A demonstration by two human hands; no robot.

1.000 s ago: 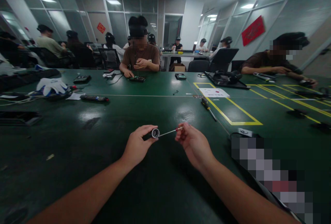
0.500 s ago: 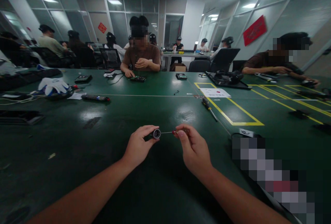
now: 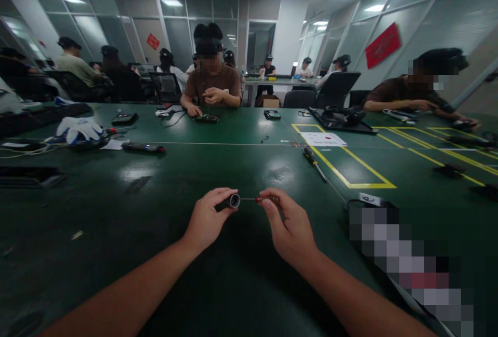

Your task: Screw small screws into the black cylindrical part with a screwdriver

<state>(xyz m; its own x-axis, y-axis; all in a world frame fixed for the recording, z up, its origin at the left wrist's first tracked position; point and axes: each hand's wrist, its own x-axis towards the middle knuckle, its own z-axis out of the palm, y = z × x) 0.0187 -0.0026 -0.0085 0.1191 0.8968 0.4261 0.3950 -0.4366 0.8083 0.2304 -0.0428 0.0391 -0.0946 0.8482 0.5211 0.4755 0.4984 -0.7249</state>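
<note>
Above the green table (image 3: 187, 171), the left hand (image 3: 207, 218) is gripping a metal-rimmed cylinder (image 3: 234, 201), apparently for steadying it; the right hand (image 3: 292, 225) is pinching a thin screwdriver (image 3: 257, 200) pointing at its side. The table's far edge and a yellow-black screwdriver (image 3: 310, 157) are lying well apart, leaving wrist room.

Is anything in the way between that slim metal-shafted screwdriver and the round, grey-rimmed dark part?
Nothing visible: from the right hand, the screwdriver extends straight to the side of the round part in the left hand. Exact contact is too small to tell.
</note>
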